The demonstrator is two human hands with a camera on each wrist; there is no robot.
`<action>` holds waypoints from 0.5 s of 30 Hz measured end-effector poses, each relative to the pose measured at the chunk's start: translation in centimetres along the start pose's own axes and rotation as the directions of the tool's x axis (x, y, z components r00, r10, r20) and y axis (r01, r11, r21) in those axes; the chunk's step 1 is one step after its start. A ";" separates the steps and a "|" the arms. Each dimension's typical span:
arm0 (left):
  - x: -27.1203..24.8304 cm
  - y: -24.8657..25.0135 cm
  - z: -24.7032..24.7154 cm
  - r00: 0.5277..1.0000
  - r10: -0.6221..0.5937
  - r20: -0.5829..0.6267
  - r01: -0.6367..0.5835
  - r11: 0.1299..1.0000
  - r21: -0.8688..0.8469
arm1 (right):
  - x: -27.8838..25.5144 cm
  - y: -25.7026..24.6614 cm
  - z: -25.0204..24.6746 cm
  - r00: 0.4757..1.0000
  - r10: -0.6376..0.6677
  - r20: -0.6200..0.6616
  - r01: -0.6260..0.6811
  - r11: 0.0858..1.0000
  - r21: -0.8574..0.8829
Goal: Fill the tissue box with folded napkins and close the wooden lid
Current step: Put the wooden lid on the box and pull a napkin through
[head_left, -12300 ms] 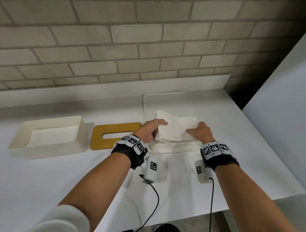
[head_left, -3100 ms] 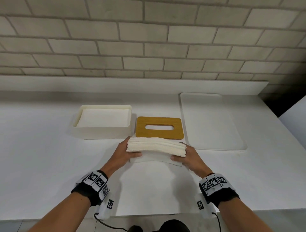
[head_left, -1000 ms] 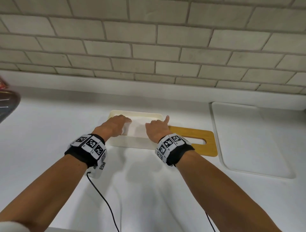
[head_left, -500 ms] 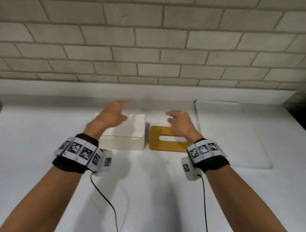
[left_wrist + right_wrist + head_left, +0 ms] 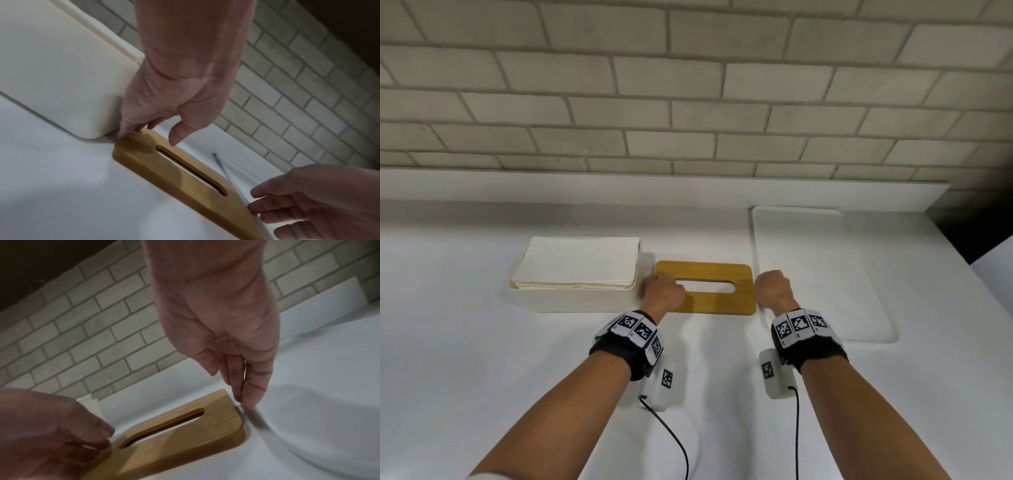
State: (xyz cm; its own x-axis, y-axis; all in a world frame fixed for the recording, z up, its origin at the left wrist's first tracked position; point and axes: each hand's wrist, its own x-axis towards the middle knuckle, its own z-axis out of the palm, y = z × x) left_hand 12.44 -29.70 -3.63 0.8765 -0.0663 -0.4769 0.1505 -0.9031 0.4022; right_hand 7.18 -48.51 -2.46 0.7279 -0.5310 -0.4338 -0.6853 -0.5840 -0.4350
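Note:
The cream tissue box (image 5: 575, 300) stands left of centre on the counter, with a stack of folded white napkins (image 5: 578, 260) rising just above its rim. Right beside it the wooden lid (image 5: 717, 303) with its long slot lies flat on the counter. My left hand (image 5: 664, 291) is at the lid's left end; in the left wrist view its fingertips (image 5: 127, 134) touch the end of the lid (image 5: 174, 170) while the thumb hovers above it. My right hand (image 5: 772, 289) is at the lid's right end, with straight fingers (image 5: 244, 395) pointing down against the edge of the lid (image 5: 185, 431).
A flat white tray (image 5: 822, 274) lies right of the lid, close to my right hand. A brick wall with a low white ledge (image 5: 654, 185) runs along the back. The counter's right edge (image 5: 962, 263) drops off near the tray. Cables trail from both wrists.
Both hands came down: the left moved off the filled box to the lid's left end, and the right dropped from above the lid to its right end.

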 end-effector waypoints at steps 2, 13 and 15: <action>1.1 -0.3 0.4 0.998 -0.052 -0.032 0.050 0.998 -0.047 | -0.7 -0.6 -0.1 1.000 -0.004 -0.005 0.005 0.999 0.046; -0.3 0.7 0.2 0.977 -0.059 -0.206 0.030 0.990 -0.139 | -2.0 -0.6 -0.1 0.987 0.109 -0.115 -0.090 0.983 0.161; -0.8 1.2 -0.1 0.955 0.000 -0.296 -0.038 0.992 -0.123 | -1.9 -0.4 -1.0 0.986 0.087 -0.141 -0.058 0.978 0.200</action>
State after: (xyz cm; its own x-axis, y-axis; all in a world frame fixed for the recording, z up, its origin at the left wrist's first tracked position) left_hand 12.00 -30.70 -2.67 0.9725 0.0621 -0.2246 0.1723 -0.8407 0.5134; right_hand 6.09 -47.93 -0.65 0.6615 -0.6608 -0.3547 -0.7169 -0.4182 -0.5579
